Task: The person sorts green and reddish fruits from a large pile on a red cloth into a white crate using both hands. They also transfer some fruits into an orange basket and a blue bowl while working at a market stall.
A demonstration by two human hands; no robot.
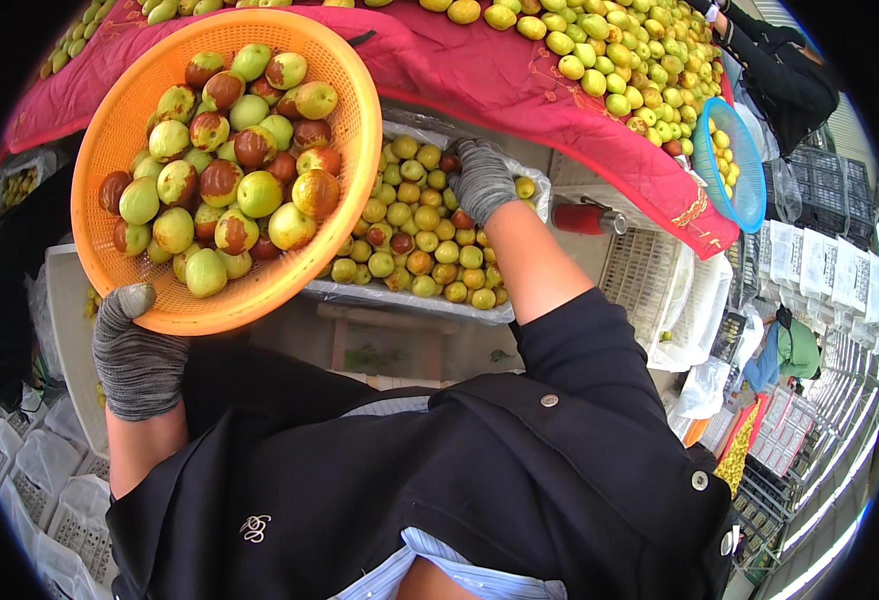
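My left hand, in a grey knit glove, grips the lower left rim of an orange plastic colander basket. Green and red-brown jujubes fill the middle of that basket. My right hand, gloved alike, reaches over a crate lined with clear plastic, which holds many yellow-green jujubes. A red-brown jujube lies at the right hand's fingertips; whether the fingers grip it I cannot tell. The basket hides part of the crate's left side.
Beyond the crate, a red quilted cloth borders a large heap of jujubes. A blue basket stands at its right end. A red flask lies right of the crate, near white crates. Other people are at the right.
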